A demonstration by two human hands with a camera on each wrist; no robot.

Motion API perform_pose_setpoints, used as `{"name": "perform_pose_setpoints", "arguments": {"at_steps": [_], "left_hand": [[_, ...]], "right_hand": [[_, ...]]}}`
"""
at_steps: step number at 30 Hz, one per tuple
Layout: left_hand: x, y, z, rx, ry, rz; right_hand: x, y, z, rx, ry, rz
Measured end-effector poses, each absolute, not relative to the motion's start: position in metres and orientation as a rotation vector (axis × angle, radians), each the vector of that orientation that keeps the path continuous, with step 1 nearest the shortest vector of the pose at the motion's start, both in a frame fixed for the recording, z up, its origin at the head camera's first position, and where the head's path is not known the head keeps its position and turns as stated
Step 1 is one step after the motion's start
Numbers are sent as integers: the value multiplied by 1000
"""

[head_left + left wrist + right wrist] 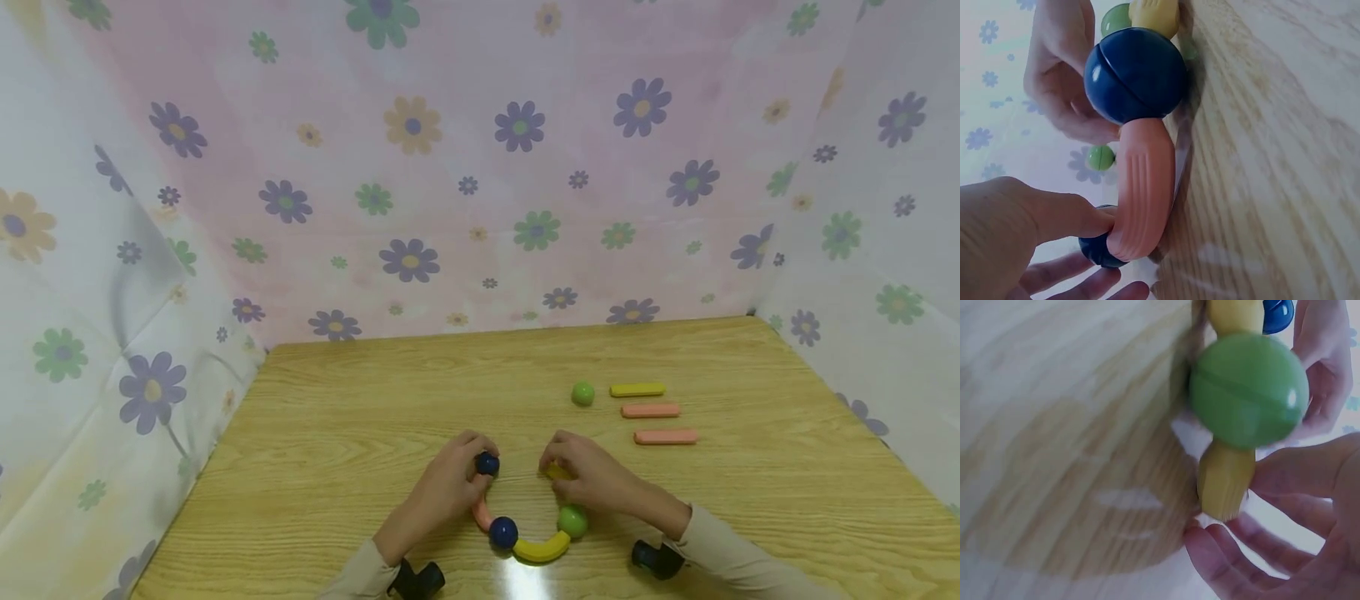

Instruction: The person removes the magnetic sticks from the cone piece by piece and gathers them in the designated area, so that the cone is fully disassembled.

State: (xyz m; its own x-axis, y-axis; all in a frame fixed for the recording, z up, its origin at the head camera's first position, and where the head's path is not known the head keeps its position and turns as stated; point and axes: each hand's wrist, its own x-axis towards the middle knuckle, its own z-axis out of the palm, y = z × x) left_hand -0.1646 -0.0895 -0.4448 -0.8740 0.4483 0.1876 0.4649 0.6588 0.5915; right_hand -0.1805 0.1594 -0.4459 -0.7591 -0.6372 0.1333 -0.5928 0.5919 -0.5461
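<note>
A U-shaped chain of balls and curved rods lies on the table between the hands. My left hand (448, 477) pinches the dark blue ball (487, 463) at the chain's left end, its thumb also by the joint with the curved pink rod (1143, 187). That rod meets a second blue ball (503, 532), then a curved yellow rod (542, 550) and a green ball (573, 522). On the right, my right hand (588, 472) holds another yellow rod (1225, 481) between thumb and fingers, one end of it against the green ball. Fingers partly hide this rod in the head view.
Beyond the right hand, a loose green ball (582, 394) sits beside a straight yellow rod (637, 390). Two straight pink rods, a farther one (650, 411) and a nearer one (666, 437), lie below it. Flower-patterned cloth (465, 167) surrounds the wooden table (337, 400).
</note>
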Motion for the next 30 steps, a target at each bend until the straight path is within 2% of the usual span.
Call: {"name": "perform_pose_setpoints", "arguments": {"at_steps": [14,20,30], "left_hand": [[-163,-102,-441,-785,-2872,-1011],[-161,-106,-439,-772,-2865,-975],[-139,-88,-440,-969,-2658,-763]], "right_hand": [[-178,198,-440,-1265,2680,-780],[-171,213,-433,-1211,2671,-746],[-162,223,-432,-1181,2716,-695]]}}
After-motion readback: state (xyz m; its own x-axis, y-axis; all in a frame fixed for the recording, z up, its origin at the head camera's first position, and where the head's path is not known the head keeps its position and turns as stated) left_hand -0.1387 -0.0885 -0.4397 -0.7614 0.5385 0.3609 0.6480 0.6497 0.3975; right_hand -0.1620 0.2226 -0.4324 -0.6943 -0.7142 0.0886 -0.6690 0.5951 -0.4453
